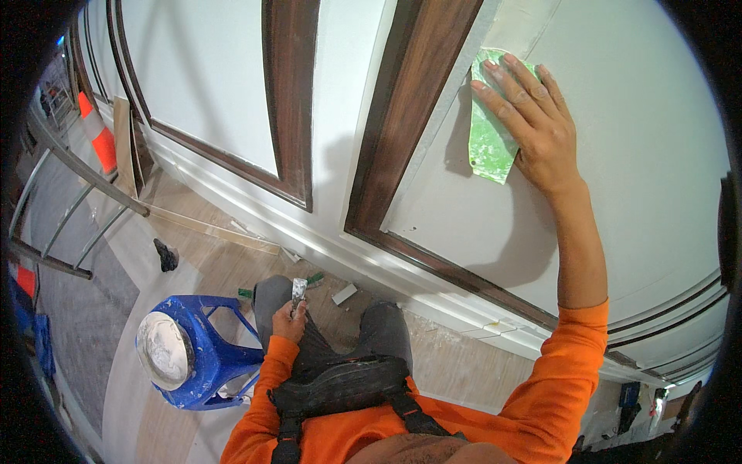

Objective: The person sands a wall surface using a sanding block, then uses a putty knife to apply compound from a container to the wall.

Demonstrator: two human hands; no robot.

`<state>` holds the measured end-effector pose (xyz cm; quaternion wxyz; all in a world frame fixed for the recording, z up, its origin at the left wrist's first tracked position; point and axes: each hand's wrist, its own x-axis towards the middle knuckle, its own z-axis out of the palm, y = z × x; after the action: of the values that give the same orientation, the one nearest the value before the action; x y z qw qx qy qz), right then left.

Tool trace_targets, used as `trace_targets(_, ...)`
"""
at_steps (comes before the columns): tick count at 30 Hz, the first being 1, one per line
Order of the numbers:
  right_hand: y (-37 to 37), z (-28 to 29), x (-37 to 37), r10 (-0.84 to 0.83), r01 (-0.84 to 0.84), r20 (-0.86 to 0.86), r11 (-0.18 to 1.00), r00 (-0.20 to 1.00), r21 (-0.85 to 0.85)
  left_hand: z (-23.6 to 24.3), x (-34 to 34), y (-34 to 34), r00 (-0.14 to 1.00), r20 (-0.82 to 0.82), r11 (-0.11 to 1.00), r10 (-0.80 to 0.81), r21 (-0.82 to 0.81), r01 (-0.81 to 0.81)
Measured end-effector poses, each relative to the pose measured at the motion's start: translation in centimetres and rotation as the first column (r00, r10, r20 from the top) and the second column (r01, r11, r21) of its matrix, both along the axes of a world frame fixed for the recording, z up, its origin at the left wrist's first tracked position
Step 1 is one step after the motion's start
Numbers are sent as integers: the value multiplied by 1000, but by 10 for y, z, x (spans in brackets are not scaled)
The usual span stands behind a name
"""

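Observation:
My right hand [541, 124] is pressed on a thin green sheet or pad [489, 158], dusted white, against the pale wall panel [634, 185], fingers spread over its top and right part. A dark wood moulding [371, 193] borders the panel. Down by my thigh, my left hand [289, 321] grips a small putty knife [299, 289] with white compound on its blade. Beside it on the left, a blue plastic stool [214, 352] carries a round tub of white compound [165, 348].
A curved metal railing [85, 184] and an orange cone [102, 143] stand at left, near leaning boards [124, 139]. A dark crumpled item [165, 254] and scraps [344, 294] lie on the wooden floor [185, 209] along the baseboard. Assorted items [630, 406] stand at lower right.

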<state>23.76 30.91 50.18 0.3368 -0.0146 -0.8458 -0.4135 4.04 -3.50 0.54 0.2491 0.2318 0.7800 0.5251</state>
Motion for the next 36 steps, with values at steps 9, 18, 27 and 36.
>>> trace_targets(9,-13,-42,6,10,18,183,988,983,-153,-2,0,1,999,-23,1000,-26,-11,26)
trace_targets(18,-25,22,3,42,-51,-175,997,984,-49,4,2,3,999,-26,999,-45,7,45)
trace_targets(27,-30,-26,-3,-60,59,-20,996,998,-65,-16,-6,-4,986,-160,999,-41,-35,36)
trace_targets(36,-12,5,9,119,-118,5,992,993,-46,9,3,-2,995,98,998,-25,51,20)
